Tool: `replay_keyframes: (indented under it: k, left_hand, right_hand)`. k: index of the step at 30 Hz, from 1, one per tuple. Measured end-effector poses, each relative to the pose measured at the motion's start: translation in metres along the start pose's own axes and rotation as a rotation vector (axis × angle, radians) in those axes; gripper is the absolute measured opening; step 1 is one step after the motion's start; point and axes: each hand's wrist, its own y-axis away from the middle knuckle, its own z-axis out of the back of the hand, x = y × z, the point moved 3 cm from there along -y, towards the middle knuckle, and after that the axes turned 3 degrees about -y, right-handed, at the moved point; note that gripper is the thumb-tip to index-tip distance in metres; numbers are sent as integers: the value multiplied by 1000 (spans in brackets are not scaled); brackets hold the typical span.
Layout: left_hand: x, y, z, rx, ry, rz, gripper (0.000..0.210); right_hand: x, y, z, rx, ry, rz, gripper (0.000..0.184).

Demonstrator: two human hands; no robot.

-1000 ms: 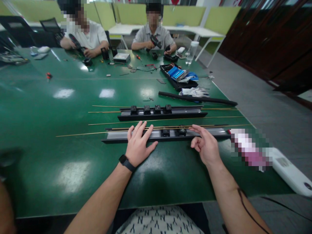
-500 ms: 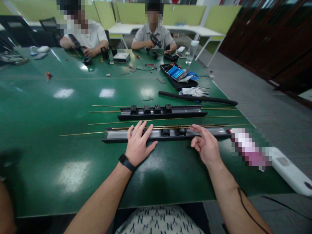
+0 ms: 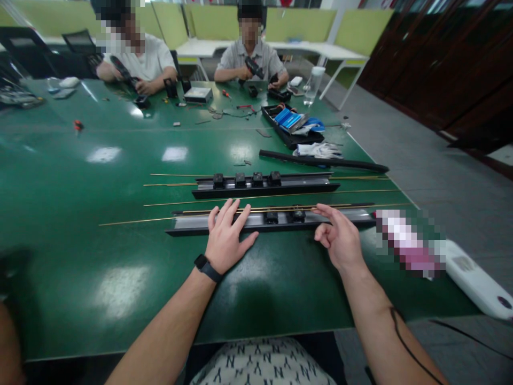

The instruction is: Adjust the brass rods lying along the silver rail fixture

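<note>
My left hand (image 3: 228, 235) lies palm down with spread fingers over the nearer black-edged metal channel (image 3: 188, 222). Its fingertips rest at thin brass-coloured rods (image 3: 276, 209) along the channel's far edge. My right hand (image 3: 342, 238) is at the channel's right part. Two of its fingers stretch out to touch the rods, while the other fingers are bent. Between the hands, two small black blocks (image 3: 298, 215) sit in the channel. Another rod (image 3: 132, 221) sticks out to the left. Behind lies a second channel (image 3: 304, 183) with several black blocks (image 3: 240, 180) in it.
A black strip (image 3: 344, 162), white gloves (image 3: 318, 150) and a black tray (image 3: 292, 141) lie beyond the channels. To the right are a blurred pink item (image 3: 409, 246) and a white device (image 3: 473, 280). Across the green table (image 3: 120, 299), two people hold power drills.
Both hands keep nearly the same pose on the rods. The whole view has shifted very slightly; nothing has been taken up or let go.
</note>
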Motion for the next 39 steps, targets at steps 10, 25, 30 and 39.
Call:
replay_keyframes:
  k: [10,25,30,39]
  left_hand:
    - [1,0,-1,-4,17,2,64]
    - [0,0,0,2,7,3,63]
    - [0,-1,0,-1,6,2,62]
    - [1,0,0,1,20,2,63]
  right_hand:
    - [1,2,-2,17,22,2,40]
    - [0,0,-1,17,28,16,39]
    - [0,-1,0,0,12,13,40]
    - [2,0,-1,11,23,3,40]
